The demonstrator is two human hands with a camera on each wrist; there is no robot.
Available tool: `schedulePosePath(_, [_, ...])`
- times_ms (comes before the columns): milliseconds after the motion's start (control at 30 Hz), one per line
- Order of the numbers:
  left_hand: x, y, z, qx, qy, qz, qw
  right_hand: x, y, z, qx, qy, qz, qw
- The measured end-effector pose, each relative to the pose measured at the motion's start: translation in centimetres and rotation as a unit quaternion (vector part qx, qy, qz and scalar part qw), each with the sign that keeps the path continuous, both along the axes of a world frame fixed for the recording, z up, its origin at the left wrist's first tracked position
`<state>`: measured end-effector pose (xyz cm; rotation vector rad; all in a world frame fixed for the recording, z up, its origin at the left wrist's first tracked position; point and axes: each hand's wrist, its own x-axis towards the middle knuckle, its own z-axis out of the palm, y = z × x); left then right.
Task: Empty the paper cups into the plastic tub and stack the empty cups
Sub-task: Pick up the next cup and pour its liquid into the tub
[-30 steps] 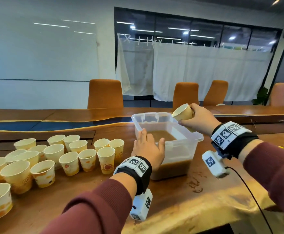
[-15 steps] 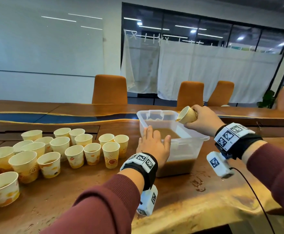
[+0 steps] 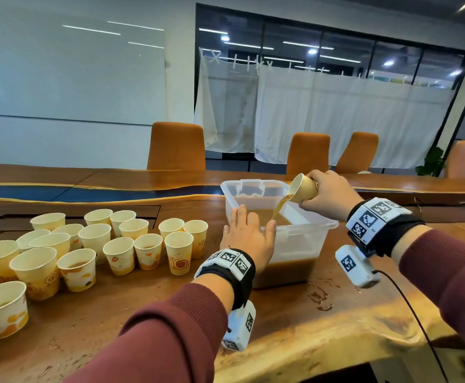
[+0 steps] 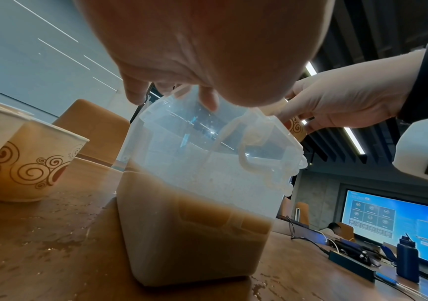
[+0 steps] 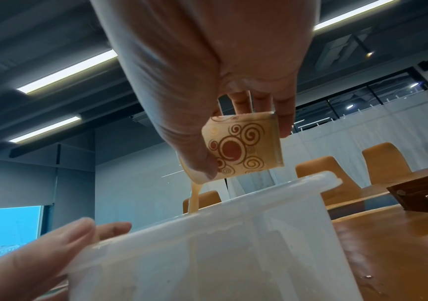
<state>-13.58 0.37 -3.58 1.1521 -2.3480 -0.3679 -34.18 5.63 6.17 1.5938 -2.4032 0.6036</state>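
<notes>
A clear plastic tub (image 3: 308, 239) (image 4: 207, 203) (image 5: 233, 244) stands on the wooden table, about a third full of brown liquid. My right hand (image 3: 322, 194) (image 5: 207, 81) grips a paper cup (image 3: 304, 187) (image 5: 244, 146) with orange swirls, tipped mouth-down over the tub's far right rim. A brown stream (image 3: 279, 207) (image 5: 194, 197) pours from it into the tub. My left hand (image 3: 249, 233) (image 4: 207, 51) rests with straight fingers on the tub's near left rim. Several upright paper cups (image 3: 121, 244) stand in a cluster to the left.
Spilled brown drops (image 3: 319, 297) wet the table in front of the tub. Orange chairs (image 3: 176, 146) line the table's far side. The table's front edge (image 3: 336, 335) runs close below my wrists. In the left wrist view a dark bottle (image 4: 407, 258) stands far right.
My right hand has tipped the cup further down, and liquid now pours out. The left hand stays on the tub's rim.
</notes>
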Motion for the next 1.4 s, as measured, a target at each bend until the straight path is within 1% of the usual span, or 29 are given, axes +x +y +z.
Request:
schedulePosePath(1100, [0.15, 0.04, -0.09, -0.005, 0.006, -0.001, 1.0, -0.02, 0.83, 0.54, 0.013, 0.043, -0.015, 0.999])
schedulePosePath(1400, [0.39, 0.4, 0.14, 0.012, 0.005, -0.006, 1.0, -0.04, 0.9, 0.38, 0.014, 0.075, -0.008, 0.997])
